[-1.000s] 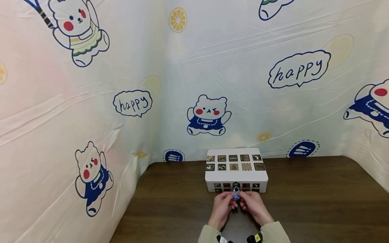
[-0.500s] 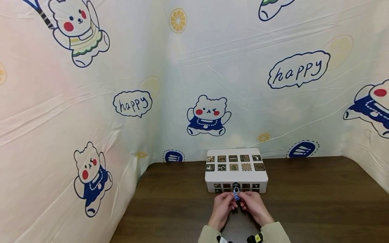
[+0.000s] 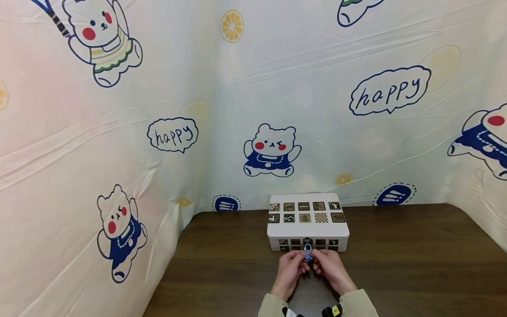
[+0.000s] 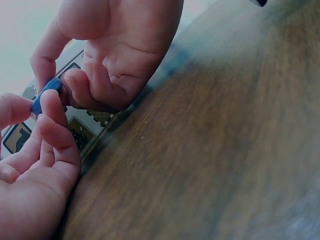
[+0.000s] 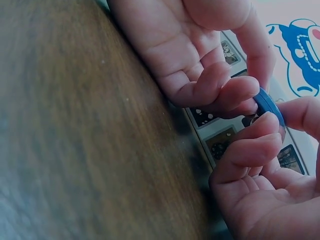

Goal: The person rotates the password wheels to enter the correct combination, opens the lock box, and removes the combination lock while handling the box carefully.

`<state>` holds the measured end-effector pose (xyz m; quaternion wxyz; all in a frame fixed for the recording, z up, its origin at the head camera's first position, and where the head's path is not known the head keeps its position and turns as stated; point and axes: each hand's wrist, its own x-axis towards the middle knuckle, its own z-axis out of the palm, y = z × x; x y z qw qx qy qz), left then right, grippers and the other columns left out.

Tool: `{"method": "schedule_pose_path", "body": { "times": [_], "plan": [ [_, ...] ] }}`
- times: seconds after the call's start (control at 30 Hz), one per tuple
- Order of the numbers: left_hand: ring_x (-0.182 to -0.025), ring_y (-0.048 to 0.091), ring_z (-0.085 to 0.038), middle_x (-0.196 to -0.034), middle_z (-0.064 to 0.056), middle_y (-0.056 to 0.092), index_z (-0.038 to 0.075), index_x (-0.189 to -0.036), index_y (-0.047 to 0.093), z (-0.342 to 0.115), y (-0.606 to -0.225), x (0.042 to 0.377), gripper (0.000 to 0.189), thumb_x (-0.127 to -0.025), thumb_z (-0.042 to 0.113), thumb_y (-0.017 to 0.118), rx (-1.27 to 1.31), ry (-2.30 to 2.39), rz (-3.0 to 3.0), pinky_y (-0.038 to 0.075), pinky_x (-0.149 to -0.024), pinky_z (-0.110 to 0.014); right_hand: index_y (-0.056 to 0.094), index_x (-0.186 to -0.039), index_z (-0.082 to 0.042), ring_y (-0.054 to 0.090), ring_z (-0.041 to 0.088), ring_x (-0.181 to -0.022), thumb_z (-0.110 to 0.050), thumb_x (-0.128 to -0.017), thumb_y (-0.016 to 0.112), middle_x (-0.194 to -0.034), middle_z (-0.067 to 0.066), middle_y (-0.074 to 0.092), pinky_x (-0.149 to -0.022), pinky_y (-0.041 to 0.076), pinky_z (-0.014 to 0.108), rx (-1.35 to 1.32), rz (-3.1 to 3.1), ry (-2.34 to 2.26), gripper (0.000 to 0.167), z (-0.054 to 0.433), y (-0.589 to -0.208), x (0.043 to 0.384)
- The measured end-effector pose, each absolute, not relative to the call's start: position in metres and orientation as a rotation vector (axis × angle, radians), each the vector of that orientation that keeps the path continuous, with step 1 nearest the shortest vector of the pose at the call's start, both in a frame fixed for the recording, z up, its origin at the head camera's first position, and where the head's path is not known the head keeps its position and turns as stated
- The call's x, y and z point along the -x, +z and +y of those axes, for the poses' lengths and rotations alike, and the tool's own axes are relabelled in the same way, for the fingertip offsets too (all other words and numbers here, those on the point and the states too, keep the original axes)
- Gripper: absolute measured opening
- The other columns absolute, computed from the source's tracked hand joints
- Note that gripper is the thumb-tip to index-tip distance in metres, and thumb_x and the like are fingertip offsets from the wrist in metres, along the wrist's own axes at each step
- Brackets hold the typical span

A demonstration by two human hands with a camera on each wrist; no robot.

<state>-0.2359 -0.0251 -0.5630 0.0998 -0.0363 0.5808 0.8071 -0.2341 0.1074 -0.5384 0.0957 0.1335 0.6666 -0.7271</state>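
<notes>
A small blue padlock stands in front of the latch of a white box printed with dark picture squares. From one side my left hand pinches the padlock between thumb and fingers, and from the other my right hand does the same. The left wrist view shows the blue edge of the padlock between both hands' fingertips. In the right wrist view the padlock is partly covered by fingers. Whether its shackle passes through the latch I cannot tell.
The box sits near the back edge of a dark wooden table. A pale cloth with bear, orange and "happy" prints hangs behind it and down the left and right sides. Black bands circle both wrists at the sleeves.
</notes>
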Motion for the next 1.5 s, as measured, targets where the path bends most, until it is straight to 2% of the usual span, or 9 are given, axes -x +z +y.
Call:
{"method": "schedule_pose_path", "body": {
  "times": [0.97,1.5],
  "plan": [
    [-0.056,0.055,-0.005,-0.072,0.002,0.062,-0.003,-0.097,0.064,-0.0245,-0.5653,0.2389,0.016,-0.088,0.010,0.061,0.103,2.375,1.721,0.045,-0.053,-0.018,0.057,-0.070,-0.008,0.046,0.007,-0.054,-0.023,-0.092,0.057,-0.062,-0.002,0.050,-0.049,0.043,0.021,-0.386,1.921,-2.172,0.027,0.1153,-0.5362,0.2348],
    [-0.055,0.055,-0.005,-0.070,0.002,0.062,-0.002,-0.096,0.065,-0.0247,-0.5662,0.2397,0.015,-0.089,0.011,0.061,0.114,2.366,1.724,0.045,-0.053,-0.018,0.055,-0.071,-0.008,0.044,0.006,-0.050,-0.028,-0.092,0.058,-0.060,-0.004,0.046,-0.047,0.041,0.021,-0.319,1.902,-2.141,0.030,0.1153,-0.5395,0.2339]
  ]
}}
